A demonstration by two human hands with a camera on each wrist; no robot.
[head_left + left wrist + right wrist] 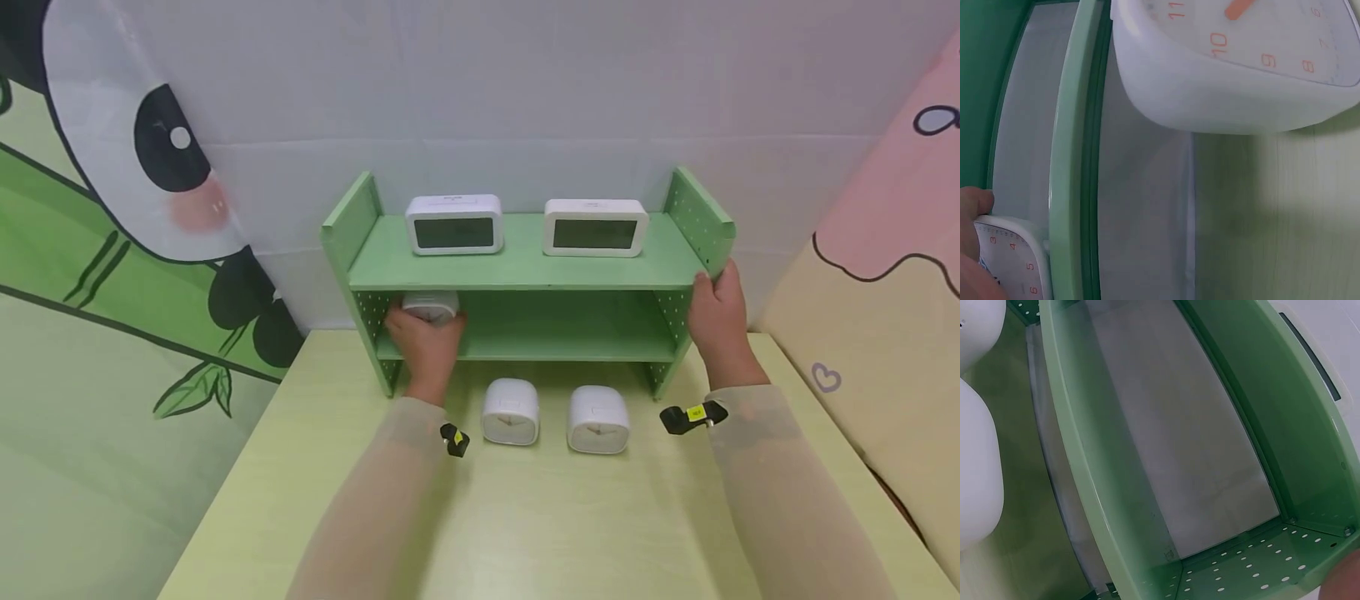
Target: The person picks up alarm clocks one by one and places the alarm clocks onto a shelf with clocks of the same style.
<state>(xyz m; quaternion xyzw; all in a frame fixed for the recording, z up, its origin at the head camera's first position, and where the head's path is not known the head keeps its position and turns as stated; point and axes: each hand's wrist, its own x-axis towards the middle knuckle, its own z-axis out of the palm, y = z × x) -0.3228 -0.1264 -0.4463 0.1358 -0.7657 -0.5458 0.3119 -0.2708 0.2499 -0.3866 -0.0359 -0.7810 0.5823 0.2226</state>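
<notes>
A green two-tier shelf point(570, 327) stands on the table. My left hand point(429, 343) grips a small white clock point(431, 302) at the left end of its lower tier. In the left wrist view, the fingers point(969, 228) lie along this clock's edge. My right hand point(722, 321) holds the shelf's right side panel, with the thumb at its front edge. Two more white clocks, a left one point(511, 412) and a right one point(598, 421), stand on the table before the shelf. A numbered dial point(1260, 31) looms close in the left wrist view.
Two white digital clocks, one left point(454, 225) and one right point(596, 228), stand on the top tier. The pale table point(525, 533) reaches back to a hanging printed cloth point(525, 100). Perforated side panels point(1241, 569) bound the shelf.
</notes>
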